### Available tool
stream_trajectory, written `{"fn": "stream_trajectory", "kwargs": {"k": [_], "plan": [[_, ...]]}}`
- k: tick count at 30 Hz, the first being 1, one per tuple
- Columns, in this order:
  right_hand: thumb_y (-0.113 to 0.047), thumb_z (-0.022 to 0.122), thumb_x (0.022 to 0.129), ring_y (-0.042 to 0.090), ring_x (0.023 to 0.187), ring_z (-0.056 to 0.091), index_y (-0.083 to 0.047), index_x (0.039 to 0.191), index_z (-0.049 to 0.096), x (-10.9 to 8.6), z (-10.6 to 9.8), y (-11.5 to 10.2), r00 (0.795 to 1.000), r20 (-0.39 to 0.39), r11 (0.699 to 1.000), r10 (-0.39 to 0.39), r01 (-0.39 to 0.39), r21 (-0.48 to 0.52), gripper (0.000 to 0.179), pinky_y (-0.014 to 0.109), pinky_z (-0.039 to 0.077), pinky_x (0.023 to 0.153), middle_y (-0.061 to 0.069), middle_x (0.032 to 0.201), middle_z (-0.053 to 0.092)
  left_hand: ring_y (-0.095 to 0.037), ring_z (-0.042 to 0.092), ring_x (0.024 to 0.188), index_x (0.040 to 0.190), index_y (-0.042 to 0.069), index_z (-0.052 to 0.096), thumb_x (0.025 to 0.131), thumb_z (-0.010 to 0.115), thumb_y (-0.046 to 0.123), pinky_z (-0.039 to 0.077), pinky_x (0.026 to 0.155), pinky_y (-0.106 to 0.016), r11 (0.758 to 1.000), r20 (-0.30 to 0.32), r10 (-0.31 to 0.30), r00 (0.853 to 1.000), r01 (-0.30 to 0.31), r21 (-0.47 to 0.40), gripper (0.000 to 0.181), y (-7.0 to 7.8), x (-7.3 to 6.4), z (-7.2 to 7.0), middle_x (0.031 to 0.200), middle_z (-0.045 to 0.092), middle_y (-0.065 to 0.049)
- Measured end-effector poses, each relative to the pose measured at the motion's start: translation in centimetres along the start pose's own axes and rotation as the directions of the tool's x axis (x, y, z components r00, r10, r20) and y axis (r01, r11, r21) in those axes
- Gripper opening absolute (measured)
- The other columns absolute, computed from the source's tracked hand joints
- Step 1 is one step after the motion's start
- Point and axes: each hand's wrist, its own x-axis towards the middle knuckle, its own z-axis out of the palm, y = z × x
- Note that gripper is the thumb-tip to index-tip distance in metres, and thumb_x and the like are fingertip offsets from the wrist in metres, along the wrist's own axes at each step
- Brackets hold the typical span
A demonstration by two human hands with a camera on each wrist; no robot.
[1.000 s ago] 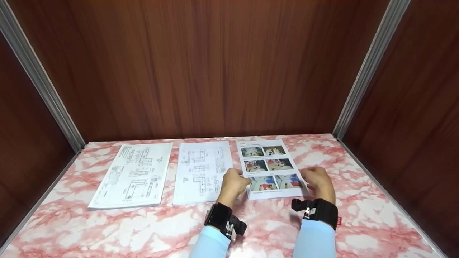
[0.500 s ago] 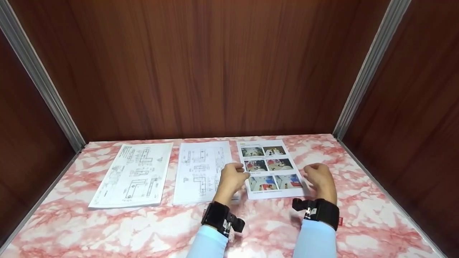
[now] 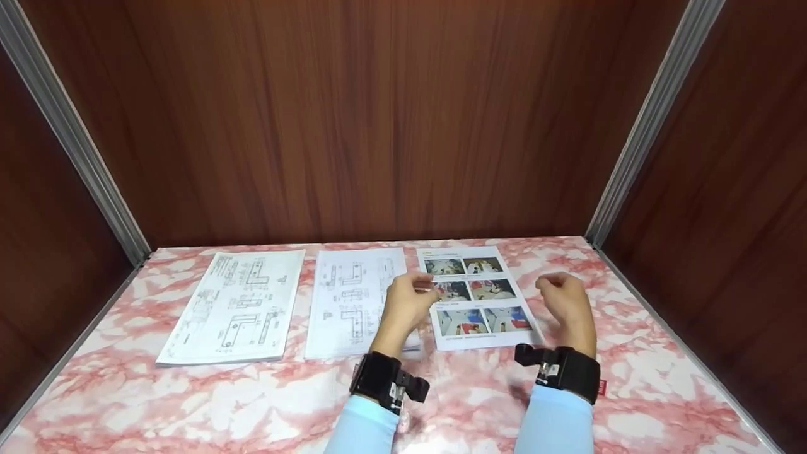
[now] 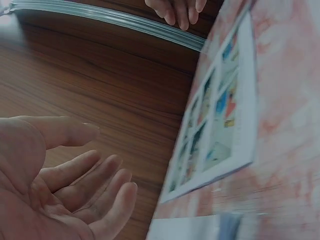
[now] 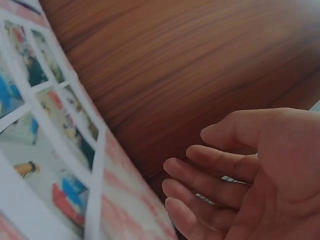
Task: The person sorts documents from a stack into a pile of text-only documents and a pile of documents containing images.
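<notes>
A stack of paper printed with colour photos (image 3: 482, 302) lies flat at the right of the table. Over its left edge hovers my left hand (image 3: 406, 306), holding nothing, its fingers loosely bent with a gap to the thumb. My right hand (image 3: 566, 302) is just beyond the stack's right edge, also holding nothing. In the left wrist view the left fingers (image 4: 107, 187) stand apart from the photo sheet (image 4: 245, 145). The right wrist view shows the right fingers (image 5: 200, 185) spread and relaxed beside the printed sheet (image 5: 97, 200).
Two more paper stacks with line drawings lie to the left: a middle stack (image 3: 334, 309), partly covered by my left hand, and a far left stack (image 3: 233, 309). The pink marbled table (image 3: 220, 403) ends at brown wooden panels (image 3: 378, 126) with metal corner posts (image 3: 656, 120).
Both hands have risen from the sides of the photo stack, shifting up and slightly farther from it. The paper stacks stay where they were.
</notes>
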Motion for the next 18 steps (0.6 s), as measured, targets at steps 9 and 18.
{"fn": "stream_trajectory", "kwargs": {"k": [9,18], "plan": [[-0.032,0.049,0.09,0.026,0.103,0.052,-0.006,0.113,0.059,-0.8,-0.6,-2.3,0.998,-0.06,0.999,-0.035,0.033,-0.031,0.036,0.036,0.041,0.086,0.014,0.114,0.058,-0.015,0.064,0.087,0.101,0.015,0.068,0.077,0.066,0.013,0.051,0.082,-0.028,0.997,-0.056,0.073,0.996,-0.073,0.006,0.024,1.6,0.1,-1.7,0.096,0.07,-0.001],[-0.031,0.052,0.089,0.025,0.095,0.055,-0.007,0.105,0.061,-2.4,-0.1,-5.5,0.984,-0.105,0.989,-0.144,0.14,-0.04,0.03,0.034,0.042,0.083,0.012,0.105,0.062,-0.011,0.062,0.086,0.088,0.018,0.069,0.08,0.068,0.018,0.049,0.084,-0.028,0.99,-0.097,0.142,0.985,-0.141,0.014,0.009,3.2,-0.7,-4.5,0.088,0.068,0.004]]}}
